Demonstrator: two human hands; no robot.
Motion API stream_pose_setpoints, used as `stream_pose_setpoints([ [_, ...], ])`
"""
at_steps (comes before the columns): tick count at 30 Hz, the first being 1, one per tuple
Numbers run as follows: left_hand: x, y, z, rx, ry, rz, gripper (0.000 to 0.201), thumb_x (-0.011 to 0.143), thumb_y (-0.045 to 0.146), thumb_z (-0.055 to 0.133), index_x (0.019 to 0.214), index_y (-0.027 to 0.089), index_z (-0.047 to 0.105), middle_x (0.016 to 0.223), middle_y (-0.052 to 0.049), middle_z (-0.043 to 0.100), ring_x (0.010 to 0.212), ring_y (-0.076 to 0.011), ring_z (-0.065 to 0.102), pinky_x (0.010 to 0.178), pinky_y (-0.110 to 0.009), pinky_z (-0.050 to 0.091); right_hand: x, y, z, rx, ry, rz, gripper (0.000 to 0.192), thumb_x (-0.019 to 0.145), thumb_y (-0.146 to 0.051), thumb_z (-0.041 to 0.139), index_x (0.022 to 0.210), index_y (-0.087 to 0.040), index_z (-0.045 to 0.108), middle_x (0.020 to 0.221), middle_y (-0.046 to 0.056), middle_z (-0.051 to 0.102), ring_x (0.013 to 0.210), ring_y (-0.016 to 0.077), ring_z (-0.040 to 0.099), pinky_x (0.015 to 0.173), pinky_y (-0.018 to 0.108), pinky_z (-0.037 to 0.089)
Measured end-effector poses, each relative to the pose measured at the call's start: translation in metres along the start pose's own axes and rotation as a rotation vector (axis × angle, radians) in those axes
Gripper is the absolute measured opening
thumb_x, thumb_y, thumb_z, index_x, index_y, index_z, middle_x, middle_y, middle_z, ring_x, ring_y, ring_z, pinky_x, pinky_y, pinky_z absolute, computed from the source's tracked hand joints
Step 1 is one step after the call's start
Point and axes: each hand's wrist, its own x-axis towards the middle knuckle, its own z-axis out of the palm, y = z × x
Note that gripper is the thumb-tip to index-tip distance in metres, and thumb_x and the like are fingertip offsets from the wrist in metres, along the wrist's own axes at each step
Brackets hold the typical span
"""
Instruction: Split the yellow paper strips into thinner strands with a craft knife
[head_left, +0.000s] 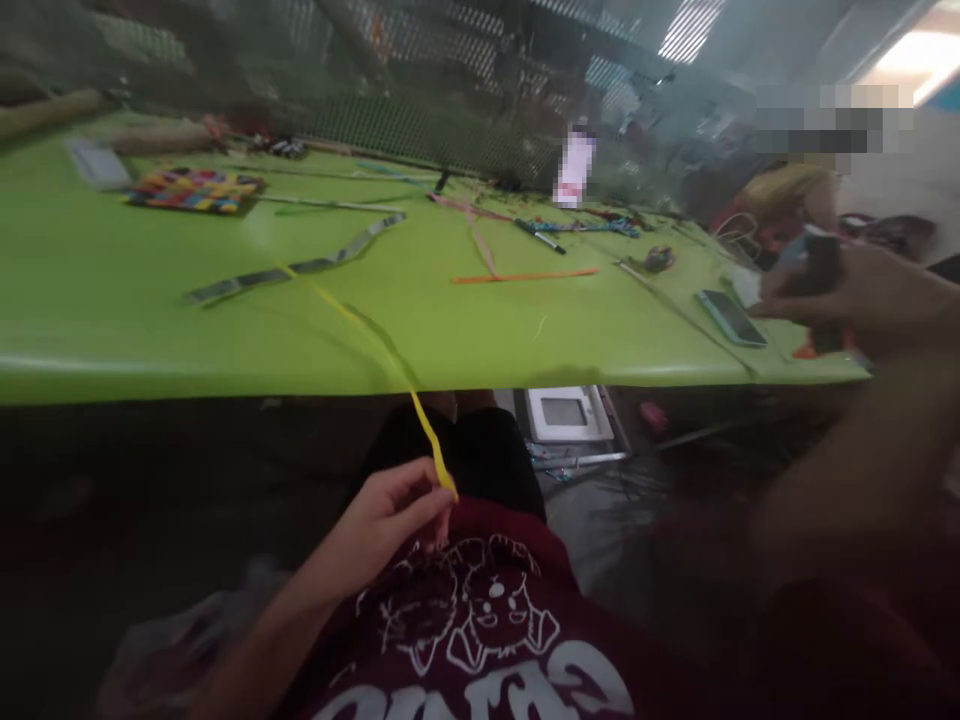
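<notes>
My left hand (382, 520) is down at my lap, just below the table edge, pinching the near end of a long yellow strip (360, 325). The strip runs up over the front edge of the green table (112, 300) and lies across its top. My right hand (877, 295) is raised at the far right over the table's corner, blurred, and closed around a dark object (821, 270) whose kind I cannot make out. A phone (731, 318) lies flat just left of that hand.
On the table lie an orange strip (525, 276), a grey strip (300, 265), a pen (547, 238) and a colourful woven mat (195, 190). Wire mesh closes off the back. A white device (566, 412) sits on the floor under the table.
</notes>
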Motion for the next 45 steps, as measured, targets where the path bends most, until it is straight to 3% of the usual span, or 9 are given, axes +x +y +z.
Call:
stream_pose_setpoints([
  [6,0.001,0.025,0.009,0.044,0.119,0.057,0.019,0.090,0.032,0.061,0.078,0.017,0.057,0.057,0.005,0.058,0.049,-0.0078,0.048,0.050,-0.021,0.039,-0.082,-0.053,0.102,0.199,-0.203,-0.124,0.021,0.092,-0.029,0.060,0.099,-0.012,0.069,0.082,0.004,0.066,0.066,0.0071,0.053,0.059,0.020,0.041],
  [10,0.000,0.038,0.016,0.130,0.170,0.092,0.021,0.086,0.034,0.066,0.076,0.017,0.058,0.057,0.005,0.055,0.047,-0.0075,0.046,0.046,-0.020,0.036,-0.089,-0.078,0.151,0.348,-0.403,-0.212,0.017,0.093,-0.027,0.061,0.105,-0.017,0.066,0.086,0.002,0.065,0.063,0.0065,0.051,0.057,0.020,0.040],
  [14,-0.003,0.043,0.013,0.159,0.188,0.091,0.026,0.085,0.036,0.068,0.071,0.017,0.057,0.054,0.006,0.052,0.046,-0.0074,0.045,0.044,-0.019,0.033,-0.084,-0.091,0.174,0.402,-0.375,-0.214,0.009,0.095,-0.022,0.056,0.090,-0.017,0.061,0.086,0.001,0.064,0.070,0.0078,0.053,0.062,0.020,0.039],
  [19,-0.001,0.038,0.011,0.148,0.227,0.122,0.023,0.085,0.036,0.067,0.075,0.016,0.060,0.061,0.005,0.052,0.052,-0.0073,0.043,0.046,-0.019,0.032,-0.085,-0.090,0.182,0.272,-0.303,-0.323,0.011,0.091,-0.008,0.049,0.087,-0.016,0.055,0.084,0.002,0.059,0.071,0.0096,0.050,0.063,0.023,0.035],
  [23,0.001,0.037,0.017,0.022,0.108,0.031,0.024,0.081,0.036,0.069,0.073,0.017,0.058,0.057,0.005,0.055,0.046,-0.0077,0.047,0.044,-0.020,0.036,-0.078,-0.083,0.178,0.150,-0.171,-0.369,0.013,0.089,-0.006,0.047,0.087,-0.016,0.054,0.083,0.003,0.058,0.073,0.0119,0.049,0.066,0.025,0.034],
  [25,0.000,0.037,0.018,-0.032,0.109,-0.010,0.025,0.079,0.035,0.071,0.071,0.017,0.055,0.051,0.006,0.054,0.040,-0.0071,0.046,0.041,-0.019,0.034,-0.074,-0.081,0.174,0.159,-0.239,-0.365,0.012,0.090,-0.007,0.048,0.090,-0.017,0.054,0.086,0.003,0.059,0.075,0.0120,0.050,0.069,0.025,0.036],
  [30,0.001,0.039,0.016,-0.054,0.167,0.041,0.027,0.079,0.035,0.072,0.069,0.016,0.056,0.051,0.007,0.052,0.040,-0.0051,0.043,0.040,-0.017,0.031,-0.077,-0.084,0.164,0.217,-0.483,-0.358,0.014,0.089,-0.012,0.051,0.101,-0.018,0.056,0.096,0.003,0.060,0.080,0.0114,0.053,0.070,0.023,0.038],
  [39,0.005,0.035,0.016,-0.156,0.167,0.029,0.024,0.076,0.031,0.077,0.074,0.014,0.061,0.063,0.004,0.055,0.046,-0.0044,0.042,0.042,-0.017,0.032,-0.083,-0.087,0.169,0.026,-0.381,-0.456,0.006,0.091,-0.019,0.052,0.087,-0.016,0.056,0.082,0.002,0.058,0.069,0.0107,0.049,0.062,0.024,0.032],
  [45,0.007,0.029,0.015,-0.288,0.178,0.020,0.025,0.075,0.028,0.078,0.070,0.015,0.058,0.053,0.005,0.055,0.040,-0.0047,0.043,0.041,-0.017,0.032,-0.083,-0.087,0.173,-0.074,-0.345,-0.536,0.007,0.091,-0.016,0.051,0.088,-0.016,0.057,0.082,0.003,0.058,0.070,0.0115,0.051,0.060,0.025,0.029],
])
